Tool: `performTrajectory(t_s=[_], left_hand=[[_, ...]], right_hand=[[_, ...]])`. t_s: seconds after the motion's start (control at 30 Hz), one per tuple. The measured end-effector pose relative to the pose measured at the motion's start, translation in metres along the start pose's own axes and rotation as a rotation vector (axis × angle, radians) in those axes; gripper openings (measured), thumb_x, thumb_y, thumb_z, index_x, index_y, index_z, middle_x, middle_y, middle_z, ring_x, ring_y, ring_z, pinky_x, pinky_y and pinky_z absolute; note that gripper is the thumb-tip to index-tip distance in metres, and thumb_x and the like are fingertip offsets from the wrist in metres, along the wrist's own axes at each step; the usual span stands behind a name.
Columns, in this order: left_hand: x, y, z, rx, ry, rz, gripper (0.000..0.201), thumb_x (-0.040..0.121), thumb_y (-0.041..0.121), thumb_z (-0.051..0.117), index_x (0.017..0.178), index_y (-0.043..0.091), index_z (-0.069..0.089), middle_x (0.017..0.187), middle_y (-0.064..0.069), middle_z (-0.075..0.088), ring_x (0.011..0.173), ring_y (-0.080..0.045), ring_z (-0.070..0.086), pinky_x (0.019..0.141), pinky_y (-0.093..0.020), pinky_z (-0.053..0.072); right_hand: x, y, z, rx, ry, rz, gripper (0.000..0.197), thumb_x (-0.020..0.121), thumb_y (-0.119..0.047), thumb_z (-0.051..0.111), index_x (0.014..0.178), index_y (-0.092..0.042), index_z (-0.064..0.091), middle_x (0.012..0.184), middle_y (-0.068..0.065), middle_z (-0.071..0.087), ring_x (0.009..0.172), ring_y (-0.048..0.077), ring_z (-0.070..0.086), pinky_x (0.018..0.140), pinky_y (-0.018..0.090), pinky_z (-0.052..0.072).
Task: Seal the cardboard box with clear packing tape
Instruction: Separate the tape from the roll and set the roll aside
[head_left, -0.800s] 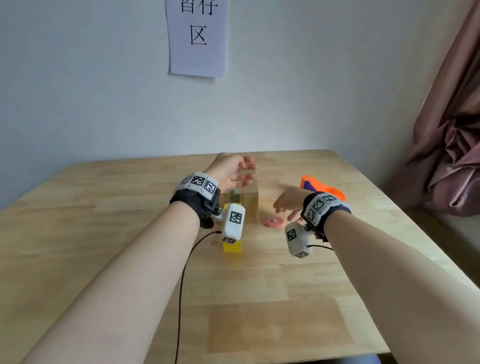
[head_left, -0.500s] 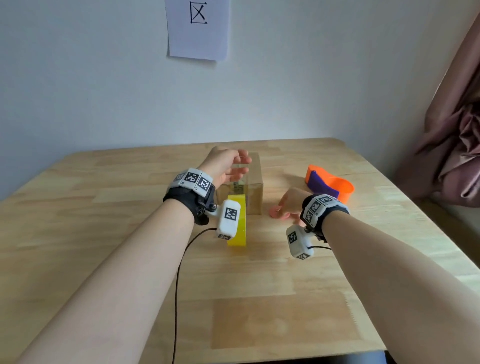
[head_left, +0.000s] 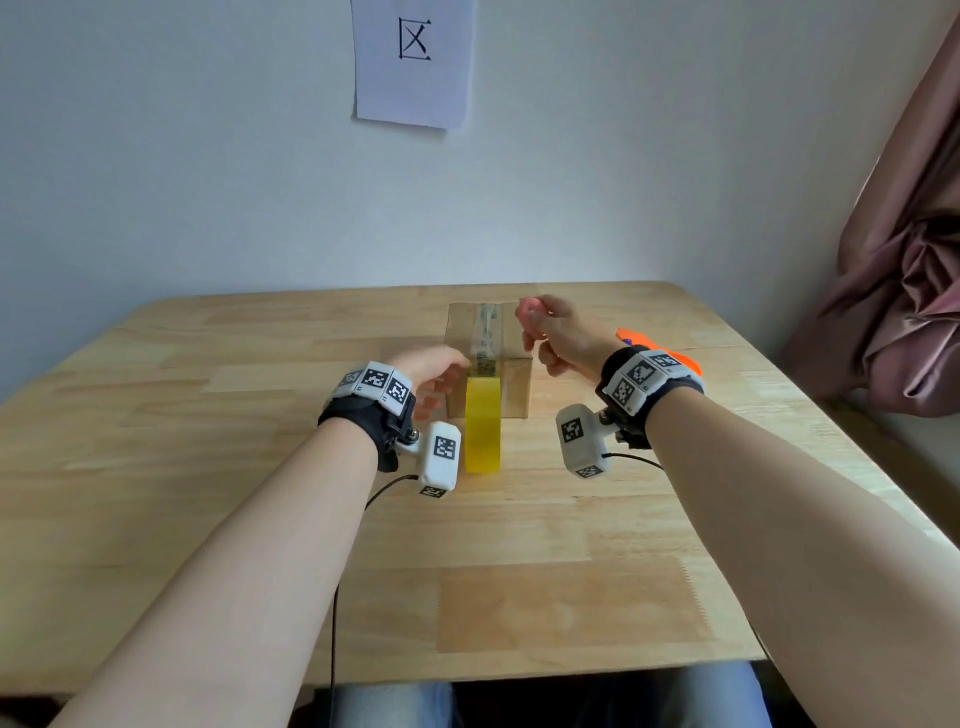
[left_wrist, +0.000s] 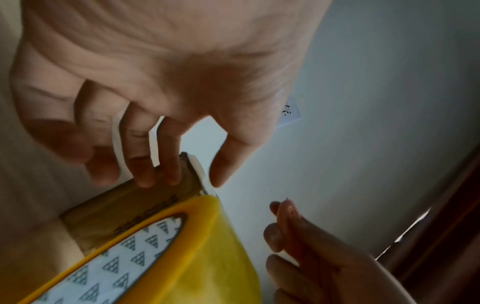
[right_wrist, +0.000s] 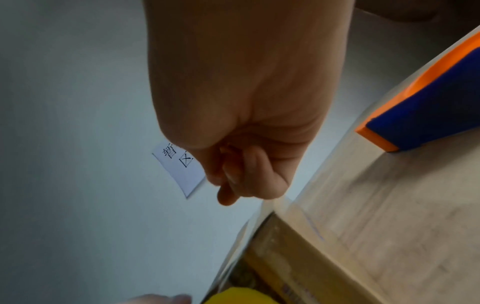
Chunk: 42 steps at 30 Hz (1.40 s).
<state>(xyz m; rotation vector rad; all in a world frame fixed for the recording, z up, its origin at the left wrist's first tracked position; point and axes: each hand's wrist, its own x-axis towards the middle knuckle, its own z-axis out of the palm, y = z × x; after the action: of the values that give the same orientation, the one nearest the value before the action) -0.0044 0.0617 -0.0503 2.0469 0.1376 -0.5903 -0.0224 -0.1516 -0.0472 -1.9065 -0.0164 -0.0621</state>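
Observation:
A small cardboard box (head_left: 511, 387) stands mid-table with a strip of clear tape (head_left: 487, 332) along its top seam. A yellow tape roll (head_left: 483, 426) stands on edge against the box's front, and it fills the lower part of the left wrist view (left_wrist: 197, 246). My left hand (head_left: 441, 384) is at the box's near left corner, its fingertips (left_wrist: 145, 179) touching the box's side (left_wrist: 109, 211) with the thumb just past the top edge. My right hand (head_left: 535, 322) is raised over the box's right side, pinching a small pink ring (head_left: 529, 310). From the right wrist, the hand (right_wrist: 233, 181) shows as a curled fist.
An orange and blue tape dispenser (head_left: 670, 356) lies on the wooden table (head_left: 260, 467) just behind my right wrist, and is also seen in the right wrist view (right_wrist: 428, 107). A paper sign (head_left: 415, 62) hangs on the wall. A pink curtain (head_left: 904, 291) hangs at the right.
My right hand picked the pink ring up off the table and lifted it over the box. My left hand slid from the box top down to its near left corner.

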Motion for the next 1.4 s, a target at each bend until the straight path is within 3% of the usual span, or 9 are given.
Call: performTrajectory(t_s=[0.1, 0.23, 0.4, 0.53, 0.73, 0.87, 1.0, 1.17, 1.4], left_hand=[[0.008, -0.012, 0.007, -0.03, -0.093, 0.031, 0.046, 0.09, 0.048, 0.066, 0.122, 0.015, 0.068, 0.124, -0.005, 0.069, 0.105, -0.022, 0.06, 0.086, -0.037, 0.049], [0.025, -0.029, 0.01, -0.158, -0.152, 0.022, 0.081, 0.053, 0.063, 0.083, 0.122, 0.022, 0.068, 0.127, -0.002, 0.071, 0.115, -0.028, 0.064, 0.094, -0.046, 0.052], [0.031, -0.029, 0.012, -0.226, -0.162, 0.135, 0.057, 0.068, 0.06, 0.081, 0.109, 0.021, 0.073, 0.11, 0.0, 0.077, 0.113, -0.025, 0.066, 0.108, -0.052, 0.042], [0.041, -0.03, 0.017, -0.234, -0.156, 0.167, 0.082, 0.056, 0.066, 0.085, 0.123, 0.022, 0.068, 0.122, -0.002, 0.074, 0.121, -0.029, 0.064, 0.108, -0.055, 0.043], [0.036, -0.031, 0.019, -0.229, -0.191, 0.188, 0.071, 0.055, 0.063, 0.084, 0.115, 0.029, 0.07, 0.121, 0.0, 0.074, 0.123, -0.025, 0.061, 0.105, -0.056, 0.043], [0.03, -0.031, 0.019, -0.239, -0.217, 0.205, 0.072, 0.053, 0.062, 0.084, 0.117, 0.031, 0.069, 0.124, 0.001, 0.072, 0.124, -0.024, 0.06, 0.105, -0.06, 0.043], [0.029, -0.034, 0.018, -0.231, -0.205, 0.21, 0.085, 0.054, 0.063, 0.084, 0.129, 0.032, 0.061, 0.13, 0.0, 0.069, 0.125, -0.025, 0.059, 0.104, -0.061, 0.043], [0.033, -0.037, 0.017, -0.246, -0.215, 0.201, 0.088, 0.055, 0.061, 0.088, 0.134, 0.033, 0.058, 0.136, -0.003, 0.065, 0.128, -0.027, 0.057, 0.104, -0.062, 0.044], [0.033, -0.04, 0.013, -0.254, -0.243, 0.216, 0.102, 0.052, 0.062, 0.092, 0.141, 0.032, 0.052, 0.139, -0.004, 0.064, 0.13, -0.028, 0.056, 0.101, -0.065, 0.046]], right_hand=[[0.001, -0.002, 0.011, -0.101, -0.049, -0.063, 0.021, 0.108, -0.031, 0.047, 0.112, -0.016, 0.061, 0.08, 0.007, 0.064, 0.053, 0.015, 0.053, 0.048, 0.029, 0.05], [0.008, 0.006, 0.021, -0.113, -0.052, -0.048, 0.021, 0.107, -0.027, 0.051, 0.11, -0.011, 0.064, 0.079, 0.008, 0.066, 0.062, 0.019, 0.065, 0.073, 0.043, 0.064], [0.022, 0.014, 0.023, -0.122, -0.021, -0.057, 0.018, 0.106, -0.028, 0.053, 0.11, -0.015, 0.065, 0.079, 0.007, 0.069, 0.072, 0.021, 0.068, 0.087, 0.048, 0.062], [0.031, 0.015, 0.02, -0.105, -0.045, -0.037, 0.018, 0.105, -0.027, 0.056, 0.114, -0.015, 0.065, 0.081, 0.01, 0.069, 0.074, 0.022, 0.07, 0.086, 0.048, 0.063], [0.033, 0.011, 0.016, -0.222, -0.082, -0.065, 0.03, 0.107, -0.029, 0.053, 0.12, -0.003, 0.06, 0.081, 0.011, 0.072, 0.07, 0.022, 0.07, 0.076, 0.041, 0.065], [0.03, 0.005, 0.015, -0.281, -0.122, -0.081, 0.016, 0.104, -0.026, 0.058, 0.111, -0.014, 0.05, 0.081, 0.012, 0.075, 0.064, 0.021, 0.072, 0.065, 0.033, 0.063], [0.024, -0.003, 0.013, -0.477, -0.184, -0.151, 0.015, 0.103, -0.026, 0.061, 0.106, -0.013, 0.055, 0.083, 0.014, 0.076, 0.068, 0.024, 0.073, 0.063, 0.038, 0.065], [0.016, -0.012, 0.012, -0.719, -0.244, -0.218, 0.01, 0.101, -0.026, 0.062, 0.098, -0.017, 0.058, 0.091, 0.002, 0.071, 0.075, 0.022, 0.073, 0.055, 0.032, 0.064], [0.015, -0.029, 0.022, -1.036, -0.264, -0.272, 0.009, 0.096, -0.033, 0.065, 0.092, -0.03, 0.057, 0.092, -0.005, 0.063, 0.087, 0.021, 0.063, 0.064, 0.03, 0.046]])
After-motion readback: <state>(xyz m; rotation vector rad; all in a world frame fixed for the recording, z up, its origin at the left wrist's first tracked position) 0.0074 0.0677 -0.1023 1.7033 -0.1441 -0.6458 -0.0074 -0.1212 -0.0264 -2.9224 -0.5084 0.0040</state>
